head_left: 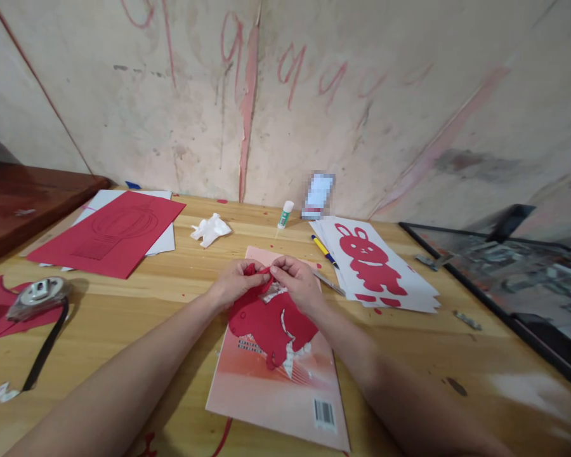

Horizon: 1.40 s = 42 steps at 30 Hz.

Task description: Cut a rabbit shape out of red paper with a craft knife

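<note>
A red paper cutout (271,324) shaped like an animal lies over a pink book (266,393), with slits showing the printed cover beneath. Both hands meet at its far edge. My left hand (235,279) pinches a raised red part of the paper between thumb and fingers. Right beside it, my right hand (295,279) grips the same raised part with its fingertips. How the paper is folded or bent between the fingers is too small to make out. A slim metal tool (330,284) lies just right of my right hand, partly on the book.
A red rabbit cutout (368,254) rests on white sheets (419,289) at right, beside a yellow-and-blue pen (324,251). Behind stand a glue stick (285,214) and a phone (318,195). Crumpled tissue (210,230), red sheets (118,235) and a tape measure (40,298) lie left.
</note>
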Each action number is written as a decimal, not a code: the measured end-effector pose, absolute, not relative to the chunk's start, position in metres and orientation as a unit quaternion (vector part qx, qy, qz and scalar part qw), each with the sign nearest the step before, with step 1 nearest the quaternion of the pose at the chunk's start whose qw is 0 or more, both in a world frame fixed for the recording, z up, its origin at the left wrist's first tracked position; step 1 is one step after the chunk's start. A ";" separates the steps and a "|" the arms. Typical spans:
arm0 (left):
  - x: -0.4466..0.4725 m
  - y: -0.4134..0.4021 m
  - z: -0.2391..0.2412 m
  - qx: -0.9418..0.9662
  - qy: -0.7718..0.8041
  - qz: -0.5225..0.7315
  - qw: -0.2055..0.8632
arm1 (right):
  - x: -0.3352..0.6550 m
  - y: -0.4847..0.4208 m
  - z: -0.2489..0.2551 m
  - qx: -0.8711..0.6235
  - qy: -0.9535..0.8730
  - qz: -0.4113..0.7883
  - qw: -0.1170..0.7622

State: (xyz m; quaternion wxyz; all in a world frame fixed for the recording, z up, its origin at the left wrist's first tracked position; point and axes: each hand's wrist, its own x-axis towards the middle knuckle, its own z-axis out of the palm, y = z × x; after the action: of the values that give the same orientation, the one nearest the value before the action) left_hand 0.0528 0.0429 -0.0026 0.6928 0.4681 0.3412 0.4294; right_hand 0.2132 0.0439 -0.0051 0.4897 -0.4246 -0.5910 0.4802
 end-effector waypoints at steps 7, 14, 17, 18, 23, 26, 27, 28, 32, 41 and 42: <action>0.051 0.042 0.000 0.505 0.324 0.409 0.688 | 0.211 0.040 -0.003 -0.433 -0.568 0.508 0.481; 0.052 0.043 -0.001 0.498 0.318 0.421 0.688 | 0.206 0.037 0.002 -0.443 -0.522 0.543 0.485; 0.053 0.043 -0.002 0.492 0.318 0.426 0.690 | 0.206 0.038 0.001 -0.444 -0.519 0.542 0.490; 0.053 0.043 -0.002 0.491 0.317 0.425 0.691 | 0.205 0.038 0.000 -0.443 -0.520 0.541 0.491; 0.053 0.042 -0.001 0.491 0.312 0.420 0.697 | 0.204 0.036 0.000 -0.441 -0.526 0.538 0.489; 0.052 0.042 0.000 0.490 0.310 0.420 0.698 | 0.204 0.035 0.001 -0.445 -0.525 0.539 0.486; 0.052 0.042 0.001 0.489 0.310 0.420 0.699 | 0.204 0.035 0.001 -0.445 -0.525 0.540 0.485; 0.052 0.042 0.002 0.488 0.309 0.421 0.700 | 0.204 0.034 0.001 -0.445 -0.524 0.542 0.483; 0.053 0.042 0.004 0.478 0.309 0.422 0.706 | 0.203 0.034 0.001 -0.440 -0.520 0.549 0.485; 0.049 0.047 -0.005 0.415 0.332 0.418 0.737 | 0.211 0.041 0.004 -0.449 -0.552 0.490 0.504; 0.048 0.048 -0.005 0.411 0.335 0.414 0.740 | 0.212 0.042 0.005 -0.451 -0.558 0.479 0.505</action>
State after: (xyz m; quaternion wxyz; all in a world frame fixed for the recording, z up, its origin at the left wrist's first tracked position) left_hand 0.0478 0.0477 -0.0052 0.7403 0.4108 0.3348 0.4137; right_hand 0.2120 0.0416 0.0046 0.5054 -0.4510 -0.5584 0.4789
